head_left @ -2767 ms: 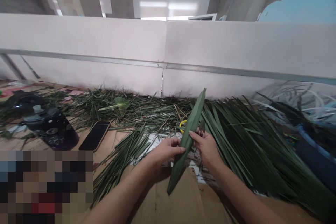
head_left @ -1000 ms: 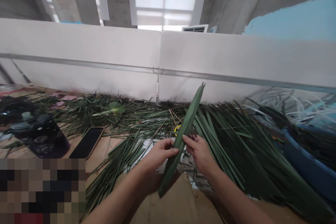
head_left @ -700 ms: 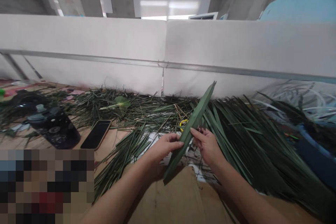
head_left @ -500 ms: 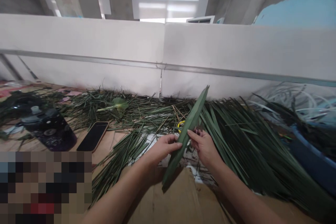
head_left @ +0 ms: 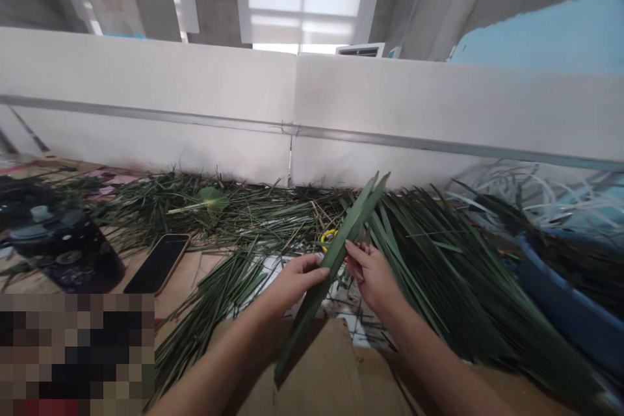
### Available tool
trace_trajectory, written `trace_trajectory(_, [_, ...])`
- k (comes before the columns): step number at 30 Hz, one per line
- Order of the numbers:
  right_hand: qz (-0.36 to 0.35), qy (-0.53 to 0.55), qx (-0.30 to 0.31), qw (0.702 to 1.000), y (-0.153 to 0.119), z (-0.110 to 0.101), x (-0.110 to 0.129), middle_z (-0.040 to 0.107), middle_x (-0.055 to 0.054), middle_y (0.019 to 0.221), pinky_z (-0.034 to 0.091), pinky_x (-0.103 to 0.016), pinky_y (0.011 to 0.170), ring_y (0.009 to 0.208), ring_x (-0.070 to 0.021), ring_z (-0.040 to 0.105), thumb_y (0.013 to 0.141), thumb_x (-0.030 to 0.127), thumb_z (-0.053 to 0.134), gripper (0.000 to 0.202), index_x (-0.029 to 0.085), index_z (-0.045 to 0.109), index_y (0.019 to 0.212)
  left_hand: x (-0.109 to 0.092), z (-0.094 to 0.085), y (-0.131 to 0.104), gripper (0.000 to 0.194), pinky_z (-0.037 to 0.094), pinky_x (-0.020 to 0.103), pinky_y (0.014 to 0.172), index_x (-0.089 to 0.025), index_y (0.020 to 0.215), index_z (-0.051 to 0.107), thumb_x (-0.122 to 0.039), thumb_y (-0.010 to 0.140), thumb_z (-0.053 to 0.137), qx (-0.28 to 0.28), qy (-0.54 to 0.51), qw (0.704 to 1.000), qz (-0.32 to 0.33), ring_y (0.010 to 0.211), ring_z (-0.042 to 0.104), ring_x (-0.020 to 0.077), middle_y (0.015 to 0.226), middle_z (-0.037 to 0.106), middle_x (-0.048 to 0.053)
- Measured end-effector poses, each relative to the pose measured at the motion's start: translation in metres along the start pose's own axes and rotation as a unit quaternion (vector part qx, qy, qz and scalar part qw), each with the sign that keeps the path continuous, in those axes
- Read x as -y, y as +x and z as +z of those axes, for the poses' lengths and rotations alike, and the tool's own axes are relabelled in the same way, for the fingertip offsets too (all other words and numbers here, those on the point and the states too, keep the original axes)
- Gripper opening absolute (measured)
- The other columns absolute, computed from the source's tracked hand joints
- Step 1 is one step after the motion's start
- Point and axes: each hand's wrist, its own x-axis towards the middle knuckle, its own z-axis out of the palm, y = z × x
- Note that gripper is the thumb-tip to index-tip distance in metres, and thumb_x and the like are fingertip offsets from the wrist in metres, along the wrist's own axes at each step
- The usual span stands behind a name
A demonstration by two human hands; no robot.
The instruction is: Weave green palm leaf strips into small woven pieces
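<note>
A long, narrow green leaf (head_left: 336,253) slants across the middle, its far end split into two points and its near end over the cardboard. My left hand (head_left: 302,278) pinches it from the left, thumb lying on top. From the right, my right hand (head_left: 374,274) grips its edge between thumb and fingers; some of those fingers are hidden, and a small reddish bit beside them is too small to name. Just behind the leaf lies a yellow ring-shaped thing (head_left: 327,239), partly covered. Below my hands is a brown cardboard piece (head_left: 322,364).
Cut leaf strips (head_left: 214,292) lie left, with a heap of thin strips (head_left: 263,211) behind. Long leaves (head_left: 448,273) fan out at right beside a blue tub (head_left: 550,292). A phone (head_left: 158,263) and dark bottle (head_left: 73,250) stand left. A white panel (head_left: 146,78) borders the back.
The leaf's near end has swung down and left, and its far end now shows two points. Both hands keep their hold. The view has turned slightly right.
</note>
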Motion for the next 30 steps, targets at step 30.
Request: trace_trajectory(30, [-0.151, -0.243, -0.067, 0.956, 0.029, -0.043, 0.053, 0.071, -0.001, 0.075, 0.036, -0.026, 0.053, 0.059, -0.0155, 0.056, 0.075, 0.049, 0.074, 0.034, 0.022, 0.075, 0.095, -0.083, -0.071, -0.022, 0.015, 0.046, 0.029, 0.069, -0.021, 0.088, 0.067, -0.032, 0.085, 0.057, -0.078, 0.376, 0.923, 0.032, 0.071, 0.065, 0.0202, 0.074, 0.071, 0.002])
